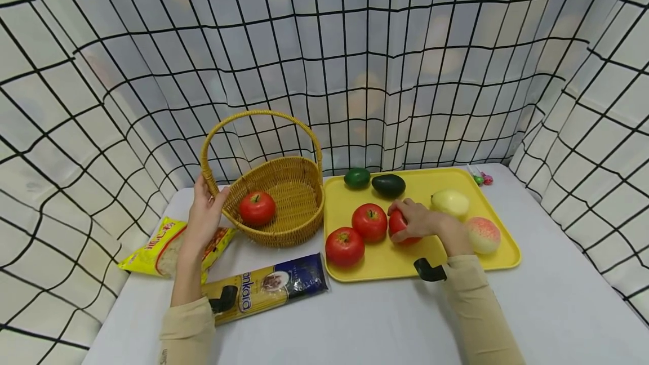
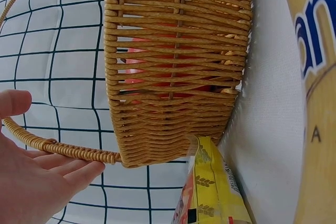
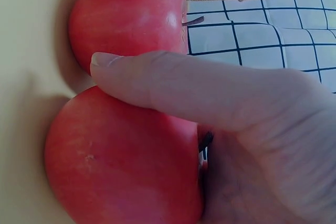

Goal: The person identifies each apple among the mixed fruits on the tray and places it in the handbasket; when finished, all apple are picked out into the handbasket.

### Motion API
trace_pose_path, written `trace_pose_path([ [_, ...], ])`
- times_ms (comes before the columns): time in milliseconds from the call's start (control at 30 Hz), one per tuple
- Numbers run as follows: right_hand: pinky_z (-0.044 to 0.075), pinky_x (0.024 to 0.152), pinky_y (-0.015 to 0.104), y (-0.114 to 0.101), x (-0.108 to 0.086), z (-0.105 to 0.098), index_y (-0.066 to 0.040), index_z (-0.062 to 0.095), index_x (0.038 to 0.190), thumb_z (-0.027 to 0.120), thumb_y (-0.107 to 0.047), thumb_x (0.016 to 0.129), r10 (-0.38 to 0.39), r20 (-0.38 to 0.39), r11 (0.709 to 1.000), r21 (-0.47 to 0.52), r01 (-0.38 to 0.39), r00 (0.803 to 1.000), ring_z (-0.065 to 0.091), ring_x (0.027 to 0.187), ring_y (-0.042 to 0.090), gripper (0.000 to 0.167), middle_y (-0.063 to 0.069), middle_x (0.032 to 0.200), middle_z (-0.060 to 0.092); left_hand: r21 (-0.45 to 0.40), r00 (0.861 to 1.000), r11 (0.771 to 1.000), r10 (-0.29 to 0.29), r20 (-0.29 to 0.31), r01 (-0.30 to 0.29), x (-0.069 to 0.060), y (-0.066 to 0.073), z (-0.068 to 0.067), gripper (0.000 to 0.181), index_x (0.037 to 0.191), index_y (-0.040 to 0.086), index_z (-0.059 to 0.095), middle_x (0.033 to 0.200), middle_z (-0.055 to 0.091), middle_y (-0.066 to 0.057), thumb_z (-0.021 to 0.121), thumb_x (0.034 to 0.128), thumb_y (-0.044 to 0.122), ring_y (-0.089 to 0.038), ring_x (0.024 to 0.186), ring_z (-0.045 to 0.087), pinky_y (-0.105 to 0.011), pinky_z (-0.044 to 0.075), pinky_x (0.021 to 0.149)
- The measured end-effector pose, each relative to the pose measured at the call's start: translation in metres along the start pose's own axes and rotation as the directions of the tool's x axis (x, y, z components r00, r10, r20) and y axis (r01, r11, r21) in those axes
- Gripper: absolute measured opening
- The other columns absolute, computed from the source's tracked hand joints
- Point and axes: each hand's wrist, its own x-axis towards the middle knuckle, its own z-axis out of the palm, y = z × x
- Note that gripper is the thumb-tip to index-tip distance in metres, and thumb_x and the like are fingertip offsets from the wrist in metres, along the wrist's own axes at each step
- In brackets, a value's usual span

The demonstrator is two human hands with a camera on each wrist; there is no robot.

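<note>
In the head view, my left hand (image 1: 205, 216) is at the left side of the wicker basket (image 1: 296, 236), its fingers behind the handle. The left wrist view shows the fingers of my left hand (image 2: 47, 174) nearly straight against the handle (image 2: 79, 151), thumb held apart. One red apple (image 1: 257, 208) lies inside the basket. My right hand (image 1: 418, 221) grips a red apple (image 1: 396, 223) on the yellow tray (image 1: 405, 275). In the right wrist view, my thumb lies across the top of the held apple (image 3: 121, 156), close to another apple (image 3: 128, 19).
Two more red apples (image 1: 345, 247), two dark green fruits (image 1: 388, 185), a yellow-green fruit (image 1: 451, 203) and a peach (image 1: 483, 235) are on the tray. A yellow bag (image 1: 162, 248) and a pasta pack (image 1: 274, 286) lie near the basket. Wrapped candies (image 1: 487, 179) sit behind the tray.
</note>
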Motion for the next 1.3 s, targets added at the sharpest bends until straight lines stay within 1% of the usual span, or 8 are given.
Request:
trace_pose_path([
  [67, 0.057, 0.089, 0.043, -0.0001, -0.0008, -0.0006, -0.013, 0.049, 0.134, 0.081, -0.033, 0.084, -0.003, 0.000, 1.000, 0.000, 0.003, 1.000, 0.051, 0.117, 0.035, 0.062, 0.018, 0.126, 0.053, -0.002, 1.000, 1.000, 0.002, 0.003, -0.002, 0.0009, 0.0008, 0.0002, 0.084, 0.163, 0.018, -0.020, 0.173, -0.010, -0.011, 0.042, 0.1100, 0.038, -0.038, 0.161, 0.000, -0.061, 0.014, 0.130],
  [200, 0.057, 0.090, 0.044, 0.0000, -0.0007, 0.0002, -0.014, 0.050, 0.133, 0.081, -0.032, 0.084, 0.001, -0.002, 1.000, 0.004, -0.001, 1.000, 0.051, 0.117, 0.035, 0.062, 0.018, 0.125, 0.053, -0.006, 1.000, 1.000, 0.005, 0.007, -0.005, 0.0016, 0.0007, 0.0010, 0.085, 0.163, 0.019, -0.021, 0.173, -0.012, -0.011, 0.042, 0.1096, 0.041, -0.037, 0.161, -0.002, -0.060, 0.013, 0.130],
  [400, 0.057, 0.090, 0.043, 0.0022, 0.0005, 0.0028, -0.014, 0.050, 0.133, 0.081, -0.033, 0.083, 0.003, -0.002, 1.000, 0.004, -0.003, 1.000, 0.051, 0.115, 0.034, 0.061, 0.018, 0.125, 0.054, -0.018, 1.000, 1.000, -0.001, 0.004, 0.002, 0.0001, -0.0004, 0.0020, 0.085, 0.163, 0.019, -0.020, 0.173, -0.011, -0.011, 0.043, 0.1098, 0.038, -0.035, 0.161, -0.002, -0.059, 0.012, 0.130],
  [600, 0.057, 0.089, 0.043, 0.0028, 0.0000, 0.0030, -0.014, 0.051, 0.133, 0.081, -0.033, 0.084, 0.002, -0.004, 1.000, -0.003, -0.002, 1.000, 0.051, 0.115, 0.033, 0.061, 0.017, 0.124, 0.054, -0.007, 1.000, 1.000, -0.009, -0.002, 0.009, -0.0008, 0.0010, 0.0024, 0.085, 0.164, 0.019, -0.020, 0.173, -0.009, -0.012, 0.042, 0.1097, 0.039, -0.036, 0.161, -0.001, -0.059, 0.014, 0.130],
  [833, 0.057, 0.088, 0.042, 0.0016, 0.0005, -0.0003, -0.013, 0.051, 0.133, 0.080, -0.033, 0.084, -0.017, -0.007, 1.000, -0.005, 0.017, 1.000, 0.051, 0.114, 0.034, 0.061, 0.018, 0.124, 0.054, -0.005, 1.000, 1.000, -0.010, -0.018, 0.010, 0.0002, 0.0023, 0.0019, 0.082, 0.164, 0.018, -0.017, 0.174, -0.007, -0.014, 0.041, 0.1100, 0.039, -0.037, 0.161, 0.001, -0.061, 0.015, 0.130],
  [1000, 0.056, 0.089, 0.042, 0.0026, 0.0017, -0.0001, -0.014, 0.051, 0.133, 0.080, -0.033, 0.084, -0.018, -0.008, 1.000, -0.002, 0.018, 1.000, 0.051, 0.115, 0.034, 0.060, 0.018, 0.124, 0.054, -0.003, 1.000, 1.000, -0.011, -0.016, 0.011, -0.0001, 0.0012, 0.0014, 0.083, 0.164, 0.019, -0.017, 0.173, -0.008, -0.013, 0.041, 0.1097, 0.041, -0.038, 0.161, 0.000, -0.061, 0.014, 0.130],
  [1133, 0.056, 0.091, 0.044, 0.0028, 0.0020, -0.0001, -0.015, 0.051, 0.134, 0.080, -0.034, 0.084, -0.006, -0.003, 1.000, 0.007, 0.006, 1.000, 0.051, 0.117, 0.034, 0.061, 0.017, 0.126, 0.054, -0.008, 1.000, 1.000, -0.009, -0.011, 0.009, -0.0009, 0.0012, 0.0009, 0.084, 0.164, 0.020, -0.018, 0.174, -0.008, -0.011, 0.041, 0.1094, 0.043, -0.038, 0.161, 0.002, -0.062, 0.015, 0.129],
  [1300, 0.057, 0.090, 0.044, 0.0032, 0.0016, -0.0004, -0.015, 0.050, 0.134, 0.080, -0.033, 0.084, -0.006, 0.006, 1.000, 0.002, 0.006, 1.000, 0.051, 0.117, 0.034, 0.061, 0.017, 0.126, 0.054, -0.012, 1.000, 1.000, -0.010, -0.005, 0.010, -0.0005, 0.0017, 0.0007, 0.083, 0.164, 0.020, -0.018, 0.174, -0.009, -0.010, 0.042, 0.1099, 0.040, -0.038, 0.161, 0.002, -0.062, 0.015, 0.129],
])
